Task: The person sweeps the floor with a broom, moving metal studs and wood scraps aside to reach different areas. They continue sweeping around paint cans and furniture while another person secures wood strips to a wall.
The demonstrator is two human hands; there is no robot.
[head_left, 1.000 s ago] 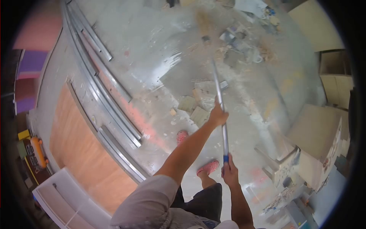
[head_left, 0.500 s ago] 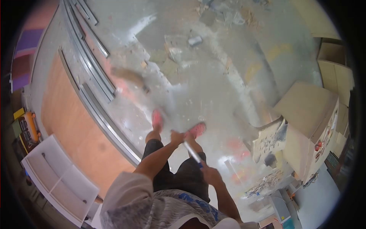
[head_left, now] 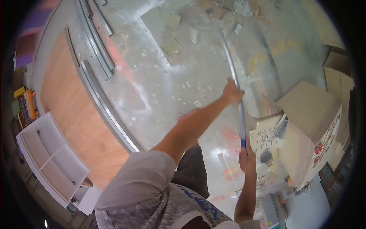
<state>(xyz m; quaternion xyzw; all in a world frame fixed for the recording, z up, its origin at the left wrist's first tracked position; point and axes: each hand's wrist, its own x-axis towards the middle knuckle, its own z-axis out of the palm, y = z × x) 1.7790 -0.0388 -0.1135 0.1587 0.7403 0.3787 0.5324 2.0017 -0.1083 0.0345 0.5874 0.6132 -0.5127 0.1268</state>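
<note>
A long silvery pole [head_left: 233, 68] with a blue end runs from near my body up toward the debris at the top of the view. My left hand [head_left: 232, 92] is closed around the middle of the pole, with that arm stretched across in front of me. Lower down, my right hand [head_left: 247, 155] grips the pole by its blue end. The far end of the pole is blurred, near scraps [head_left: 217, 13] on the floor.
Metal profiles [head_left: 97, 45] and an orange-brown board [head_left: 82, 110] lie at the left, beside a white shelf unit [head_left: 53, 160]. Large boxes [head_left: 309, 108] stand at the right. Flat scraps [head_left: 170, 46] lie on the stained floor ahead.
Both hands have moved right with the pole, the left one also forward. The pole's far end now reaches up toward the floor debris. Flat scraps at the top have shifted in view.
</note>
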